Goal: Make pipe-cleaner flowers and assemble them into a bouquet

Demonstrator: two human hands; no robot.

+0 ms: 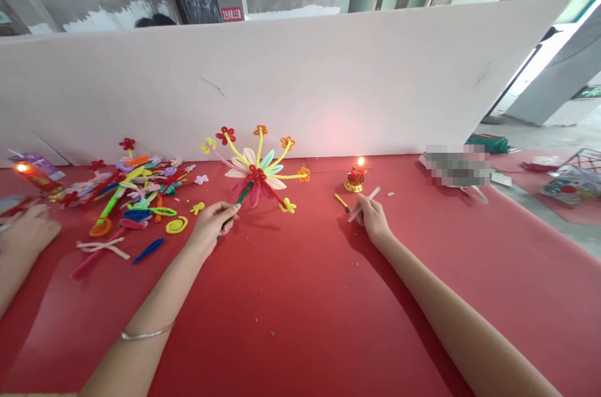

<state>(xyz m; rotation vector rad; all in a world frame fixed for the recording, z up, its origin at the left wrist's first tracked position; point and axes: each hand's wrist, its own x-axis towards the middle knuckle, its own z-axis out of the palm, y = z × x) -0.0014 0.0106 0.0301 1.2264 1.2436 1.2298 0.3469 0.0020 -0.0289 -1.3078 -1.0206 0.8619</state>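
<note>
Flower (256,176), fuzzy wire by its look: judged light, with bendable stalks and soft petals; not slippery. The outer stalks, each tipped with a small looped blossom, fan out widely and would probably bend out of shape if squeezed. Best hold is low on the green stem (243,194), clear of the petals.

Position: flower head just beyond the left hand and to its right, stem tilted; a shadow on the red bench (300,297) below suggests it is held up off the surface.

Left hand (218,221): closed round the stem, thumb and fingers together, lower end of the stem showing beneath the grip.

Right hand (374,218): fingers pinched on a translucent stick (374,192), which slants out at both ends of the grip. Stick judged light, smooth, rather slippery; may soften with heat.

Lit candle (358,170) in a gold holder (354,186) just beyond the right hand; contact between fingers and holder cannot be told. Small yellow-and-black rod (342,203) lies just left of the same hand.

Left of the left hand: heap of fuzzy pieces (141,184), yellow spiral (176,225) nearest. Farther left, another person's hand (28,231).
</note>
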